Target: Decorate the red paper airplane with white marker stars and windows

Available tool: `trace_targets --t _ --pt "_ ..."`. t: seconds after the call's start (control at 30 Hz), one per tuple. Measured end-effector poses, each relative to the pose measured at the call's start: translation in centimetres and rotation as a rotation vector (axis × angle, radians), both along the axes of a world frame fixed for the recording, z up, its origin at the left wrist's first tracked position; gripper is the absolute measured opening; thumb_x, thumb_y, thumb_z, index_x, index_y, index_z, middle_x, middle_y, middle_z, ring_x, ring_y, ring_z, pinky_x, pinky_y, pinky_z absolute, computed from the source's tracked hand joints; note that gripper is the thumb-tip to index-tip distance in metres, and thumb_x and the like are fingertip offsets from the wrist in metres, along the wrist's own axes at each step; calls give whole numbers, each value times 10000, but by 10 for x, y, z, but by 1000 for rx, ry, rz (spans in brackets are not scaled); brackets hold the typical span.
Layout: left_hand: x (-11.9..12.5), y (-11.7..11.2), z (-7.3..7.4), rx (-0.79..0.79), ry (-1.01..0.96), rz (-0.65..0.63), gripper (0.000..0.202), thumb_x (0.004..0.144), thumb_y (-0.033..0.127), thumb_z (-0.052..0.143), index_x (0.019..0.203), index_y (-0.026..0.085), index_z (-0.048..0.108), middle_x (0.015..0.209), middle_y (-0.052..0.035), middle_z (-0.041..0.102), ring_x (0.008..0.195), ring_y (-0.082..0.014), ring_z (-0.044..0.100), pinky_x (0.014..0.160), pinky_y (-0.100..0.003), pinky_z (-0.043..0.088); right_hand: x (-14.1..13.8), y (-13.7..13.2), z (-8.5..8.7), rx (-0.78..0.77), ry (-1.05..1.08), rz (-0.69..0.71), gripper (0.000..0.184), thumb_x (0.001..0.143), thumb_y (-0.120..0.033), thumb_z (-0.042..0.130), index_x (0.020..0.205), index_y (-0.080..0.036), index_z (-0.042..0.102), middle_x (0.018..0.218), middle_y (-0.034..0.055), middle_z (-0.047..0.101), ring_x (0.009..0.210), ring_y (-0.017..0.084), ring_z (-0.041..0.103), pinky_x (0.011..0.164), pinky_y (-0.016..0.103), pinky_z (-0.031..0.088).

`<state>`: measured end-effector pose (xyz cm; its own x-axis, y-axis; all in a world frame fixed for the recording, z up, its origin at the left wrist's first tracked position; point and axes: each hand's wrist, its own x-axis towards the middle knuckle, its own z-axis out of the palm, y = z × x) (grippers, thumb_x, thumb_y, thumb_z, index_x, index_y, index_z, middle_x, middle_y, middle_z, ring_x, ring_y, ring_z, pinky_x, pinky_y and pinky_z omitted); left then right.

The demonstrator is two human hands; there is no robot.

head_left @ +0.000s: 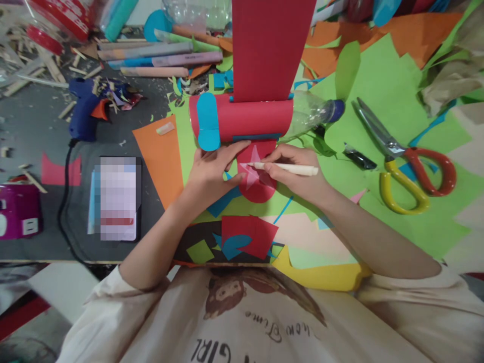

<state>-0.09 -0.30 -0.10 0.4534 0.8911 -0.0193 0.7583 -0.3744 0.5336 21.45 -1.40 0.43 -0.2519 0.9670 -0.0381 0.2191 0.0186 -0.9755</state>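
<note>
A plastic bottle wrapped in red paper (249,120) lies on its side, with a blue paper disc (207,121) at its left end and a tall red strip (266,48) rising behind it. Below it lies a rounded red paper piece (254,189) bearing a pale pink star (251,174). My left hand (212,169) presses flat on the left of that piece, fingers stretched toward the star. My right hand (293,174) grips a white pen (289,169), its tip touching the star.
Scissors with red and yellow handles (408,166) lie right on green paper (381,96). A blue glue gun (83,108) and a phone (117,196) sit left. Orange paper (162,156), rolled sheets (159,55) and paper scraps (245,234) lie around.
</note>
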Motion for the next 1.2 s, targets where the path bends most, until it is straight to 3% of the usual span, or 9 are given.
trace_targets --t 0.27,0.6,1.2 --pt "-1 0 -2 3 2 -5 517 905 298 583 1420 262 558 886 -13 659 892 -203 630 1004 -343 400 1 0 -3 -1 -34 18 284 824 -446 714 718 -189 653 583 -23 577 529 101 448 494 245 313" --pt "0 1 -1 -4 -4 0 516 902 301 582 1417 285 556 866 -8 660 872 -202 629 995 -346 409 1 1 2 -73 -35 72 194 831 -337 668 706 -198 617 570 -14 573 542 107 454 514 266 329" --pt "0 1 -2 -6 -10 0 535 895 294 588 1427 287 542 891 -9 667 908 -205 635 1008 -337 402 0 1 1 -8 -42 -3 215 800 -364 688 686 -200 610 569 -29 569 528 104 444 501 247 316"
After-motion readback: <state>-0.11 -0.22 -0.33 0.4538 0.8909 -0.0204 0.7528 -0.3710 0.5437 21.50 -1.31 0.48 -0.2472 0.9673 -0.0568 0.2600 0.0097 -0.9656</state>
